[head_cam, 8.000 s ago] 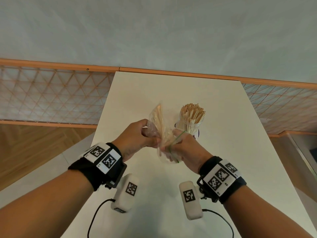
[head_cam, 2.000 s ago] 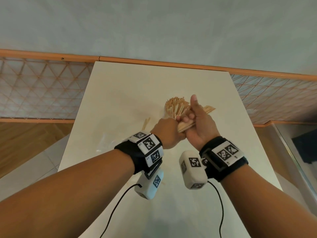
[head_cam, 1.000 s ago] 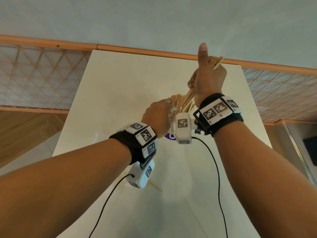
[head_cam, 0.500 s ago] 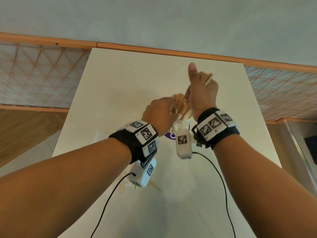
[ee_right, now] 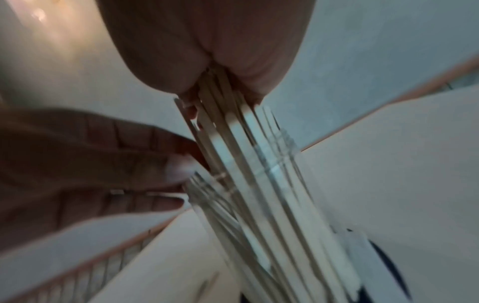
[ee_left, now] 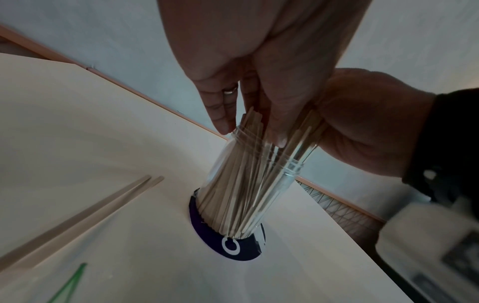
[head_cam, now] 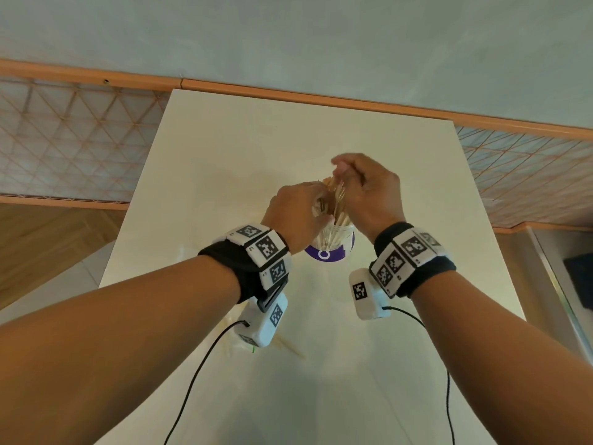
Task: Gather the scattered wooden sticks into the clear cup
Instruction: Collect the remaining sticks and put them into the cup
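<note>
The clear cup stands on a purple disc mid-table, packed with upright wooden sticks. My left hand reaches down from above. Its thumb and fingertips lie on the cup's threaded rim, against the stick tops. My right hand grips a bundle of sticks from above, with their lower ends inside the cup mouth. Two loose sticks lie on the table near me.
The white table ends at a wall with an orange rail. A green rubber band and a crumpled clear bag lie under my left wrist. The camera cables hang from both wrists.
My right hand has come down from high above the cup with its bundle, and the stick ends now stand in the cup mouth. The left hand has stayed at the rim.
</note>
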A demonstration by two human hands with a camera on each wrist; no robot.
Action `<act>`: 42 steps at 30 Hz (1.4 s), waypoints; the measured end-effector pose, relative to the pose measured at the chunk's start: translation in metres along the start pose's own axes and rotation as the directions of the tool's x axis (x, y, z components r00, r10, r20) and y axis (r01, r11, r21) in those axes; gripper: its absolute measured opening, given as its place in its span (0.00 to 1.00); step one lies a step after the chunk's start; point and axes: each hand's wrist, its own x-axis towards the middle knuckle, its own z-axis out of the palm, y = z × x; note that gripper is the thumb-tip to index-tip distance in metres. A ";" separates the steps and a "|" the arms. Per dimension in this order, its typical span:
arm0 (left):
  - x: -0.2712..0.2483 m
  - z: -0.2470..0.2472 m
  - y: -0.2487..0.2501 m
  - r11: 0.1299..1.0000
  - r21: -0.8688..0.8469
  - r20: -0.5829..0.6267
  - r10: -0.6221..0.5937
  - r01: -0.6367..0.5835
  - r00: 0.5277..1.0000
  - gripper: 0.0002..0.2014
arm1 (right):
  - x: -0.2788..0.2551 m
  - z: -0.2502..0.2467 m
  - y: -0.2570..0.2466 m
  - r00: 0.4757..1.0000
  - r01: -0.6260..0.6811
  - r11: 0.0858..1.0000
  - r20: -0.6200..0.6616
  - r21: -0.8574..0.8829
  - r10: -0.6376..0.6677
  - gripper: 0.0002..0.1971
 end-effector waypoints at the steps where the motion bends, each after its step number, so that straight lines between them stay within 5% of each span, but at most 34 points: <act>1: -0.001 0.000 -0.001 0.999 -0.033 -0.010 0.002 -0.003 1.000 0.11 | -0.002 0.003 0.004 0.999 0.035 0.996 0.022 -0.081 -0.033 0.12; 7: -0.005 -0.001 -0.007 0.990 -0.141 -0.084 0.001 -0.013 0.996 0.21 | -0.011 0.010 0.015 0.948 0.315 0.840 0.181 -0.442 -0.261 0.22; 11: -0.006 -0.003 -0.013 0.991 -0.137 -0.100 -0.018 0.004 0.995 0.25 | -0.006 0.004 0.003 0.967 0.231 0.876 0.199 -0.423 -0.159 0.30; 22: -0.016 -0.020 -0.034 0.992 -0.036 -0.119 -0.121 0.118 0.985 0.24 | -0.015 0.006 0.020 0.935 0.294 0.690 0.350 -0.662 -0.062 0.28; 31: -0.034 -0.038 -0.059 0.988 0.025 -0.102 -0.151 0.154 0.983 0.16 | -0.017 0.006 0.015 0.918 0.307 0.701 0.395 -0.643 -0.040 0.26; 34: -0.047 -0.049 -0.078 0.971 0.091 -0.030 -0.218 0.220 0.975 0.06 | -0.021 0.007 -0.003 0.945 0.313 0.741 0.271 -0.594 -0.182 0.25; 38: -0.067 -0.050 -0.099 0.934 0.213 0.020 -0.299 0.288 0.954 0.07 | -0.063 0.025 -0.030 0.887 0.456 0.788 0.144 -0.413 -0.438 0.16; 40: -0.071 -0.045 -0.101 0.925 0.235 0.009 -0.310 0.299 0.951 0.07 | -0.097 0.038 -0.027 0.877 0.470 0.826 0.268 -0.311 -0.399 0.09; 42: -0.069 -0.037 -0.098 0.915 0.262 0.025 -0.323 0.306 0.946 0.12 | -0.129 0.049 -0.018 0.853 0.361 0.875 0.494 -0.323 -0.170 0.07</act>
